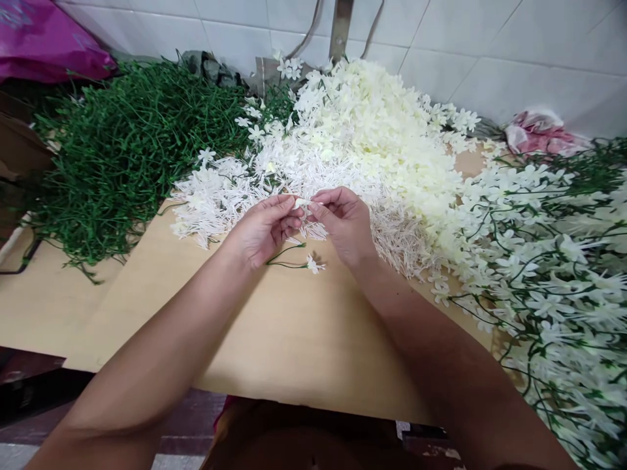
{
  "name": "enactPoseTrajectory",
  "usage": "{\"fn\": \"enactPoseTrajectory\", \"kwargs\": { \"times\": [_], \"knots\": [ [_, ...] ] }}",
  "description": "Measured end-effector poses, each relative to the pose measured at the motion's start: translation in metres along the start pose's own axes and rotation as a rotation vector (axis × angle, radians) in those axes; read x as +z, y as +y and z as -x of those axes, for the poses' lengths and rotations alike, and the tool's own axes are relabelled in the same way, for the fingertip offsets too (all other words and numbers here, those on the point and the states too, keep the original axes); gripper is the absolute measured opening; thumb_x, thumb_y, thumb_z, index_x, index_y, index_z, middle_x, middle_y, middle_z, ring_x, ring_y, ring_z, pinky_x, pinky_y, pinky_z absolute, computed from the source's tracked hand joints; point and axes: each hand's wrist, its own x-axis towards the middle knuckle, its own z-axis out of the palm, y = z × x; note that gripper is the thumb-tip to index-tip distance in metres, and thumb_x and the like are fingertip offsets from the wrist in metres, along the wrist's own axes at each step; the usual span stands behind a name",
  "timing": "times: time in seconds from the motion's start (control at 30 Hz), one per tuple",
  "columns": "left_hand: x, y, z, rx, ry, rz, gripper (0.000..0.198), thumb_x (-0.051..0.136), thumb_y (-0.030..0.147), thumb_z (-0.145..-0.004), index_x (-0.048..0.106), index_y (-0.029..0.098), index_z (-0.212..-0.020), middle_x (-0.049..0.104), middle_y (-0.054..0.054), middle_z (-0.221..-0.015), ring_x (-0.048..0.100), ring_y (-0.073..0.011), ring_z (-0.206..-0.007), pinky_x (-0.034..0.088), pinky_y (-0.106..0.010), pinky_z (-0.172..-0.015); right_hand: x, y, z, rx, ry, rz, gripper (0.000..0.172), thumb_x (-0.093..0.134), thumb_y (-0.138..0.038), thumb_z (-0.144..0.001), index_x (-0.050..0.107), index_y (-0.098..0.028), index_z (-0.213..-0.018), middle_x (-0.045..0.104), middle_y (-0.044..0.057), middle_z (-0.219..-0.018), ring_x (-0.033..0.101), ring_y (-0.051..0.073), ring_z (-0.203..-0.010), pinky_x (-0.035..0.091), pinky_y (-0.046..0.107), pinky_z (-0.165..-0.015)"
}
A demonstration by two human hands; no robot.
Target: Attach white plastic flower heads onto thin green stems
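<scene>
Left hand [262, 230] and right hand [343, 222]: both grips closed on 1 white blossom [301, 203]. 1 green stem [287, 264] hangs below. Three heaps: stem heap [127, 143] at 10 o'clock, blossom heap [372, 130] at 12, spray heap [558, 261] at 3.

A small white piece [300, 203] is pinched between the fingertips of the left hand [262, 228] and the right hand [345, 222], so covered that its shape cannot be told, and a thin green wire stem [287, 252] disappears under the left palm. The magenta plastic bag [44, 39] is cut by the top left corner, the grey metal upright [341, 26] by the top edge, and the heap of green-and-white flower sprays [563, 294] by the right and bottom edges. A crumpled pink bag [536, 130] is partly hidden behind those sprays.
</scene>
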Motion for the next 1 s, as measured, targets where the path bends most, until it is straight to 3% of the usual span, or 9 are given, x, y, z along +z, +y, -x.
{"fn": "enactPoseTrajectory", "kwargs": {
  "times": [0.17,0.5,0.67,0.87,1.0],
  "knots": [
    [0.005,-0.001,0.005,-0.058,-0.066,0.007,0.015,0.064,0.014,-0.082,0.054,0.014,-0.071,0.061,0.003,-0.060,0.051,-0.0028,-0.046,0.038,-0.014,-0.046,-0.001,0.001,0.000,-0.156,0.060,0.084,0.023,0.076,-0.037,-0.072,0.058,-0.022,-0.073,0.060,0.001,-0.087,0.060,0.013,-0.085,0.055,0.029,-0.074],
    [-0.001,-0.005,-0.002,-0.048,-0.060,-0.086,0.014,0.062,0.012,-0.080,0.052,0.016,-0.071,0.058,0.003,-0.054,0.047,-0.0040,-0.044,0.039,-0.015,-0.049,-0.001,0.004,0.003,-0.210,0.012,0.264,0.014,0.066,-0.031,-0.081,0.057,-0.022,-0.076,0.057,0.004,-0.095,0.060,0.016,-0.094,0.057,0.030,-0.073],
    [-0.006,-0.006,-0.007,0.050,-0.067,-0.157,0.018,0.074,0.018,-0.070,0.056,0.016,-0.070,0.054,0.004,-0.058,0.045,-0.0041,-0.048,0.031,-0.016,-0.045,-0.002,0.004,0.003,-0.205,0.001,0.280,0.014,0.068,-0.030,-0.079,0.057,-0.023,-0.075,0.057,0.004,-0.099,0.059,0.017,-0.096,0.058,0.032,-0.075],
    [-0.006,-0.007,-0.007,0.147,-0.028,-0.207,0.022,0.079,0.017,-0.063,0.058,0.016,-0.071,0.055,0.006,-0.059,0.046,-0.0041,-0.048,0.038,-0.018,-0.052,-0.002,0.003,0.003,-0.152,-0.018,0.268,0.016,0.068,-0.035,-0.080,0.060,-0.022,-0.077,0.059,0.003,-0.092,0.059,0.015,-0.090,0.057,0.031,-0.075],
    [-0.008,-0.007,-0.009,0.149,-0.022,-0.200,0.018,0.076,0.016,-0.065,0.059,0.017,-0.071,0.057,0.004,-0.060,0.050,-0.0053,-0.051,0.038,-0.019,-0.052,0.000,0.003,0.003,-0.074,-0.041,0.202,0.027,0.072,-0.044,-0.075,0.058,-0.022,-0.081,0.061,0.002,-0.088,0.060,0.014,-0.083,0.057,0.029,-0.071]
  ]
}}
